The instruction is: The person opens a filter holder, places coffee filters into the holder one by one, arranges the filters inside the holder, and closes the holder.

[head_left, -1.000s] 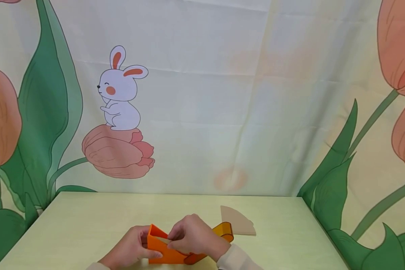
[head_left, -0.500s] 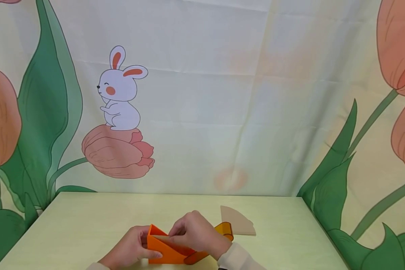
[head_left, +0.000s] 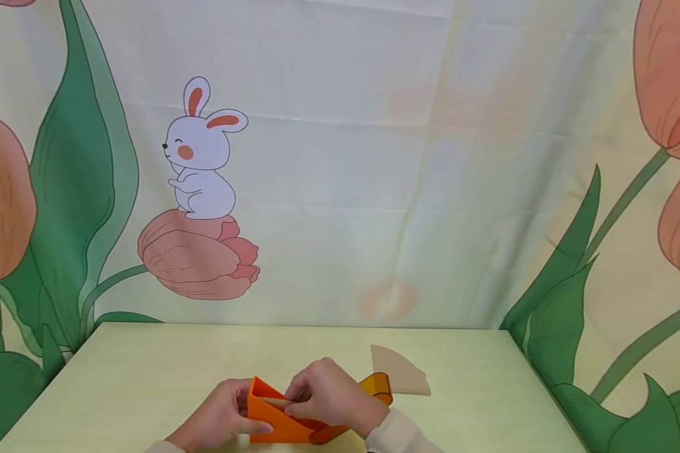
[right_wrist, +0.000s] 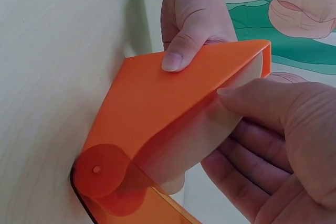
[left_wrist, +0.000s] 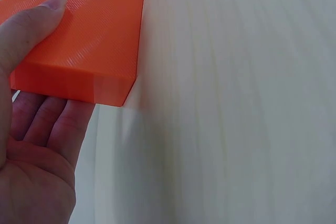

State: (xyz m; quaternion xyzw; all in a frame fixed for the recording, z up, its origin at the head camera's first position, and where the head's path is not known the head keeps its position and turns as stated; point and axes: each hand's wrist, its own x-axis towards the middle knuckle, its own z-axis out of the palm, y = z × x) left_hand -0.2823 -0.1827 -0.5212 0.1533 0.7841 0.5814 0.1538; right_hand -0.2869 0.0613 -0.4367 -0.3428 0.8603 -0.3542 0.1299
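Observation:
An orange wedge-shaped filter holder [head_left: 280,426] stands on the table near its front edge, its translucent amber lid [head_left: 376,385] swung open to the right. My left hand [head_left: 218,416] grips the holder's left end, thumb on the near face and fingers behind; the left wrist view shows the thumb flat on the orange wall [left_wrist: 100,24]. A tan paper coffee filter [right_wrist: 205,129] lies inside the holder along the slanted opening. My right hand [head_left: 331,395] pinches this paper's upper edge between thumb and fingers. The filter's lower part is hidden behind the near wall.
Behind the lid, more tan fan-shaped coffee filters [head_left: 401,372] lie flat on the pale wooden table [head_left: 158,365]. A fabric backdrop [head_left: 328,189] printed with tulips and a rabbit hangs at the table's far edge.
The right hand's fingers shifted slightly along the filter, and the paper's edge rose a little within the opening. The left hand and the holder have stayed in place.

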